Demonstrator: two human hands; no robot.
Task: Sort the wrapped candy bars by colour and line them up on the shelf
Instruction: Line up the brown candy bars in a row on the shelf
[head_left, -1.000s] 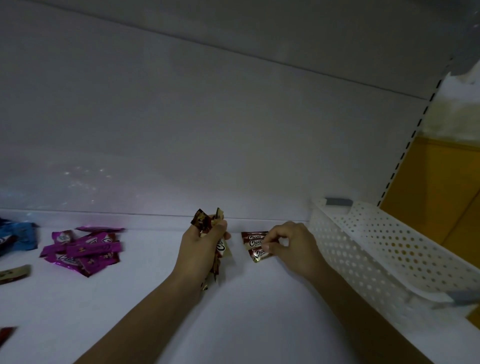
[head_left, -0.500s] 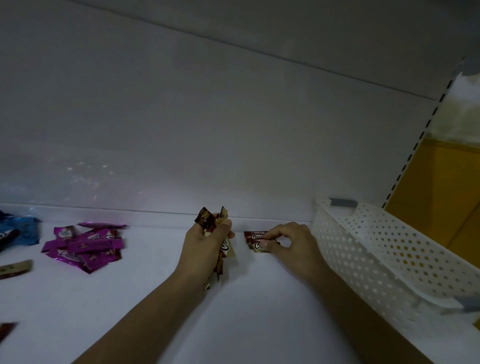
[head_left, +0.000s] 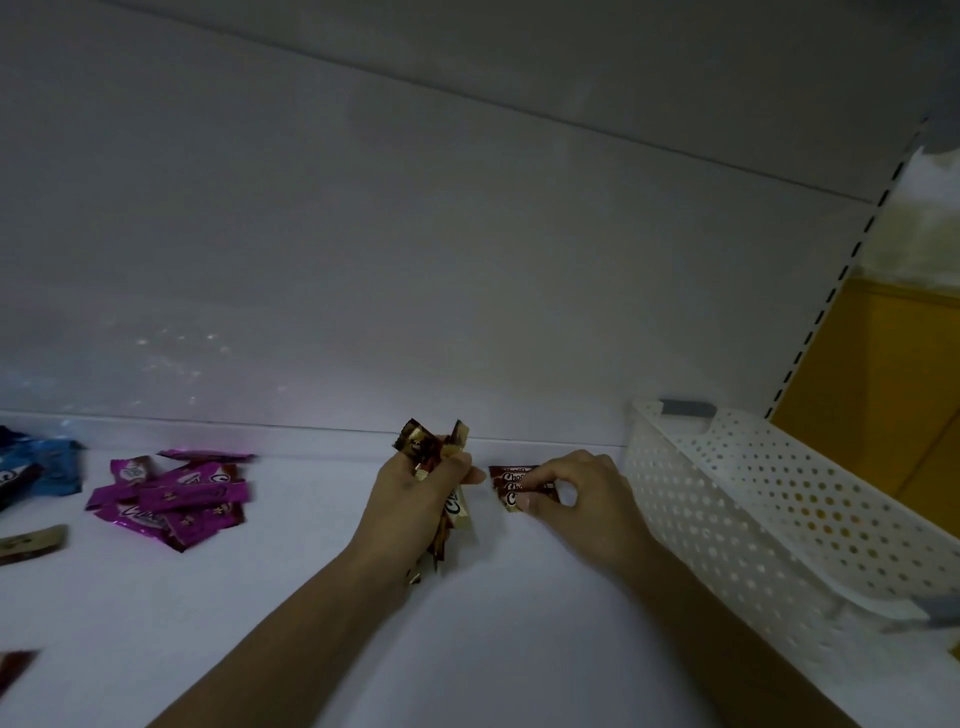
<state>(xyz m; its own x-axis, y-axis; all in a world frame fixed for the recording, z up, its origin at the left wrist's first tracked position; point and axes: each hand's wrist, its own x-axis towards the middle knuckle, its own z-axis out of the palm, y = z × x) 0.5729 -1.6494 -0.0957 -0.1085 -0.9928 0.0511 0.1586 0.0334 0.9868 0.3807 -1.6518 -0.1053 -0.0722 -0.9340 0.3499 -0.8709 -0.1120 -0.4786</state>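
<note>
Brown candy bars (head_left: 511, 480) sit in a little stack just right of frame centre on the white shelf (head_left: 311, 623), close to the back wall. The right hand (head_left: 587, 504) pinches the stack with thumb and fingertips, fingers curled. Right beside it, the left hand (head_left: 410, 499) is clenched round a bunch of brown-and-gold bars (head_left: 418, 441), ends poking out above and below the fist. Purple bars (head_left: 171, 499) are piled mid left, blue bars (head_left: 49, 467) lie at the left edge, and a white basket (head_left: 753, 493) stands on the right.
</note>
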